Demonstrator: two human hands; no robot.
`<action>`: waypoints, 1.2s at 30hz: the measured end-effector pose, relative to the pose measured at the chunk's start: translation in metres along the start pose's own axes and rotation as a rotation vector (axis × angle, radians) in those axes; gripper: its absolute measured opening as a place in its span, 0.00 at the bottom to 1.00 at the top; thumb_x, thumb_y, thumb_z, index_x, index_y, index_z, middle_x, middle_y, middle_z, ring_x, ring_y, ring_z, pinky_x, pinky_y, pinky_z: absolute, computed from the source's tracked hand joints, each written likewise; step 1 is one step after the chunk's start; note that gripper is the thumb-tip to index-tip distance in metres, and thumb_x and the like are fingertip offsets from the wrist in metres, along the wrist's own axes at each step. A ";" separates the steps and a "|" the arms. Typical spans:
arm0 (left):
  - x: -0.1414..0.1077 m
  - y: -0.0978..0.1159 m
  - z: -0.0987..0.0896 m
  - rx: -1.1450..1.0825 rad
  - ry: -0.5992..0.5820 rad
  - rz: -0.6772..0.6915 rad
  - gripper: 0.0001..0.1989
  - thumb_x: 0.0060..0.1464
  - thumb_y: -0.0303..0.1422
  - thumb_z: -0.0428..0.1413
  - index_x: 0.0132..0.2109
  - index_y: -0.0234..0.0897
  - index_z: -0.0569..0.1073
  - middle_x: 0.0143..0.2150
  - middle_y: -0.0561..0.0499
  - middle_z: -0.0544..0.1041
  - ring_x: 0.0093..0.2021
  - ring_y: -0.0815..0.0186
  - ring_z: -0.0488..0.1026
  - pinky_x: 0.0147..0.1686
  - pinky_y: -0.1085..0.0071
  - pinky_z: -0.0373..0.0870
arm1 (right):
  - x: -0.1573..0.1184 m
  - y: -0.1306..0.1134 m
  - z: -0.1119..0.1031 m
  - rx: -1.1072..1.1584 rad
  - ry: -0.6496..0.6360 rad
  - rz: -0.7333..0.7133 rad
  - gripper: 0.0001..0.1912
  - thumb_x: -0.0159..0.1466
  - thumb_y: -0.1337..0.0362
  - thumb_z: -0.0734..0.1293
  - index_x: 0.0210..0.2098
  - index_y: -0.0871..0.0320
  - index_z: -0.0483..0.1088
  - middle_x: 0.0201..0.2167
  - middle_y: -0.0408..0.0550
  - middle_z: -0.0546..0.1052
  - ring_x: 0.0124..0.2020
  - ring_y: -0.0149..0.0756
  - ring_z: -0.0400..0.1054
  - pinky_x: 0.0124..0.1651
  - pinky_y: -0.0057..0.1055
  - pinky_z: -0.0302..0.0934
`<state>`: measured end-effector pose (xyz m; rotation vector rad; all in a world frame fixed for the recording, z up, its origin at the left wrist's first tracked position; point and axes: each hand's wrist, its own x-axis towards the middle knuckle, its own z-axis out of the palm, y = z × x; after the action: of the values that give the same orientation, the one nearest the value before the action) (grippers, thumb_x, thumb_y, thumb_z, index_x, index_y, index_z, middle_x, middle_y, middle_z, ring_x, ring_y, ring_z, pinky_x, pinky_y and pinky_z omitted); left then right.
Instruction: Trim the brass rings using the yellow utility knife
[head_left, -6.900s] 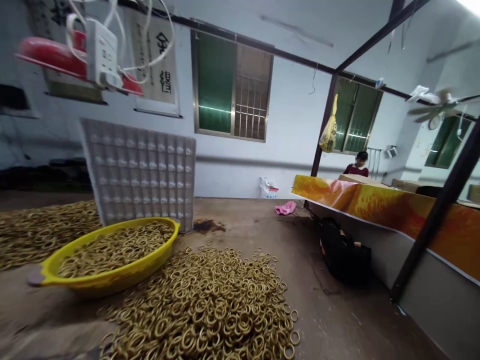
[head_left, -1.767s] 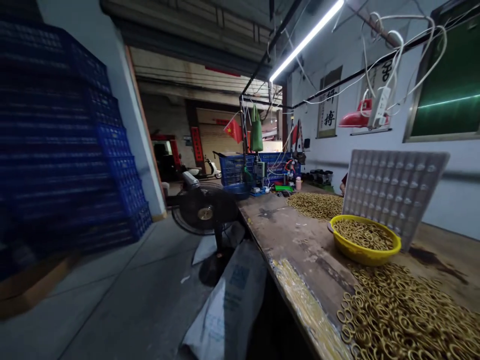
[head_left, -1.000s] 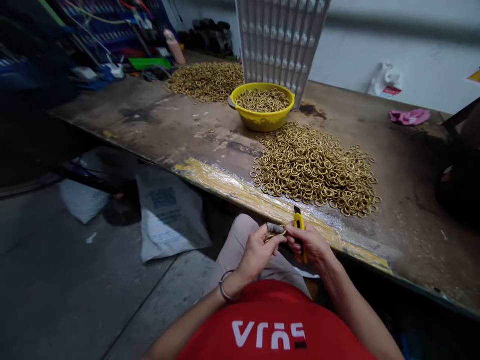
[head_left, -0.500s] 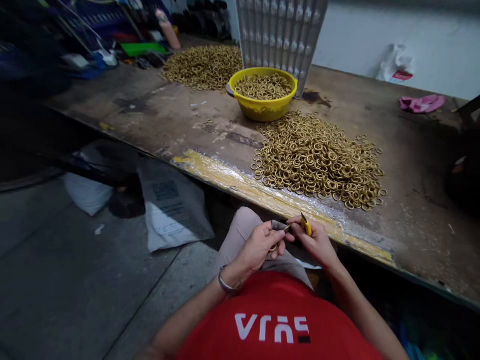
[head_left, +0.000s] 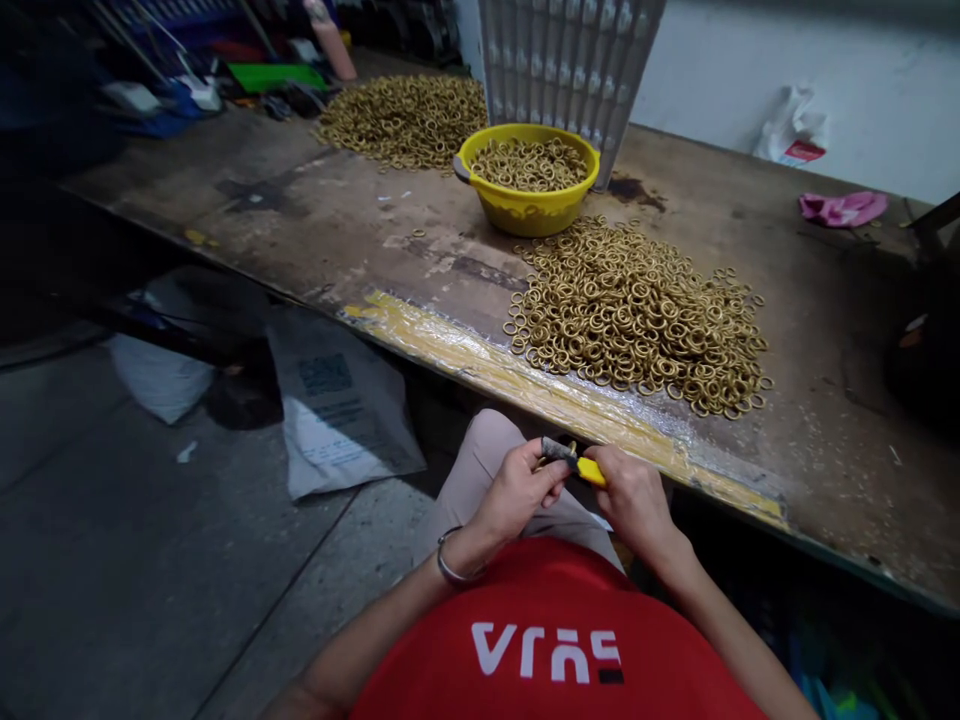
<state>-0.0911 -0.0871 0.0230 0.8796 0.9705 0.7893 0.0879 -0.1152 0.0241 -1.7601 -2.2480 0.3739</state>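
My left hand [head_left: 521,487], one finger wrapped in dark material, pinches a small brass-coloured ring [head_left: 573,449]. Closed round a yellow-handled cutter [head_left: 592,471], my right hand [head_left: 634,500] holds the tool's dark tip against the ring and the wrapped fingertip. Both hands are over my lap, in front of the table edge. Beyond them a loose pile of rings [head_left: 645,310] lies on the wooden table [head_left: 337,230]. Behind that pile stands a yellow basin [head_left: 531,212] filled with similar rings.
A second ring pile [head_left: 409,120] lies farther back, left of a tall grey ribbed panel [head_left: 566,75]. Pink cloth [head_left: 843,209] and a white bag [head_left: 793,128] are at the right. Yellow tape [head_left: 480,350] covers the table's front edge. White sacks [head_left: 337,420] stand below.
My right hand has turned over, bringing the yellow cutter from upright to pointing left at the ring by my left fingers. The view has shifted slightly.
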 end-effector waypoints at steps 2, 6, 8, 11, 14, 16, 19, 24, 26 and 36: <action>0.001 0.000 -0.001 0.038 0.001 0.021 0.16 0.50 0.42 0.61 0.33 0.35 0.67 0.20 0.58 0.65 0.19 0.75 0.57 0.19 0.78 0.53 | 0.003 -0.005 -0.002 -0.081 -0.065 0.044 0.16 0.58 0.78 0.62 0.42 0.57 0.72 0.40 0.51 0.79 0.36 0.37 0.73 0.36 0.27 0.58; 0.001 0.004 -0.006 0.170 0.036 0.142 0.10 0.53 0.37 0.58 0.32 0.35 0.68 0.21 0.57 0.64 0.21 0.73 0.57 0.21 0.76 0.55 | 0.018 -0.012 -0.007 -0.193 -0.140 0.099 0.12 0.63 0.76 0.62 0.42 0.58 0.72 0.39 0.52 0.79 0.35 0.38 0.73 0.34 0.28 0.55; -0.003 0.010 -0.008 0.235 0.045 0.212 0.08 0.54 0.35 0.58 0.31 0.35 0.70 0.24 0.55 0.67 0.25 0.71 0.61 0.26 0.76 0.60 | 0.030 -0.008 -0.011 -0.251 -0.158 0.153 0.12 0.65 0.76 0.60 0.43 0.59 0.71 0.38 0.53 0.78 0.35 0.39 0.73 0.33 0.30 0.53; -0.012 0.018 -0.009 0.251 -0.072 0.200 0.06 0.53 0.32 0.59 0.31 0.35 0.71 0.27 0.53 0.69 0.30 0.69 0.64 0.30 0.74 0.63 | 0.050 0.010 -0.018 -0.357 -0.154 0.330 0.12 0.66 0.75 0.59 0.43 0.61 0.72 0.37 0.56 0.78 0.33 0.40 0.72 0.31 0.32 0.50; -0.013 0.016 -0.012 0.079 -0.158 0.054 0.12 0.53 0.39 0.61 0.33 0.35 0.70 0.24 0.56 0.64 0.23 0.73 0.57 0.23 0.76 0.56 | 0.070 0.027 -0.023 -0.387 -0.041 0.343 0.12 0.65 0.75 0.60 0.44 0.60 0.72 0.41 0.53 0.78 0.37 0.40 0.72 0.33 0.31 0.50; -0.007 0.010 -0.015 -0.070 -0.129 -0.022 0.18 0.51 0.44 0.63 0.32 0.35 0.68 0.22 0.58 0.62 0.20 0.76 0.53 0.19 0.77 0.49 | 0.083 0.031 -0.023 -0.389 0.009 0.274 0.14 0.65 0.75 0.60 0.45 0.58 0.72 0.44 0.51 0.77 0.39 0.39 0.71 0.34 0.31 0.50; 0.004 0.003 -0.020 -0.223 -0.101 -0.061 0.21 0.46 0.44 0.67 0.34 0.35 0.66 0.25 0.57 0.65 0.19 0.78 0.52 0.17 0.78 0.43 | 0.103 0.028 -0.018 -0.414 -0.023 0.208 0.15 0.65 0.75 0.60 0.46 0.57 0.72 0.45 0.50 0.75 0.38 0.37 0.71 0.33 0.31 0.51; 0.011 0.002 -0.029 -0.389 -0.168 -0.103 0.20 0.48 0.39 0.66 0.42 0.36 0.67 0.29 0.55 0.69 0.20 0.78 0.57 0.17 0.80 0.42 | 0.125 0.021 -0.011 -0.471 -0.112 0.205 0.12 0.67 0.73 0.59 0.43 0.59 0.73 0.43 0.53 0.75 0.36 0.37 0.71 0.33 0.31 0.53; 0.012 0.001 -0.032 -0.436 -0.210 -0.148 0.18 0.49 0.41 0.65 0.40 0.35 0.68 0.31 0.52 0.71 0.20 0.77 0.60 0.16 0.80 0.43 | 0.126 0.023 -0.011 -0.444 -0.098 0.205 0.12 0.67 0.73 0.59 0.42 0.60 0.73 0.42 0.54 0.75 0.36 0.37 0.71 0.34 0.31 0.54; 0.028 0.002 -0.025 -0.386 -0.074 -0.089 0.21 0.47 0.43 0.68 0.37 0.34 0.69 0.30 0.52 0.75 0.19 0.78 0.61 0.14 0.82 0.44 | 0.081 0.029 -0.017 0.834 0.154 0.287 0.16 0.65 0.51 0.66 0.30 0.57 0.69 0.24 0.42 0.70 0.21 0.28 0.56 0.25 0.26 0.50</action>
<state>-0.1042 -0.0553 0.0074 0.5231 0.7532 0.8271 0.1015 -0.0286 0.0328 -1.5429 -1.3957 1.0143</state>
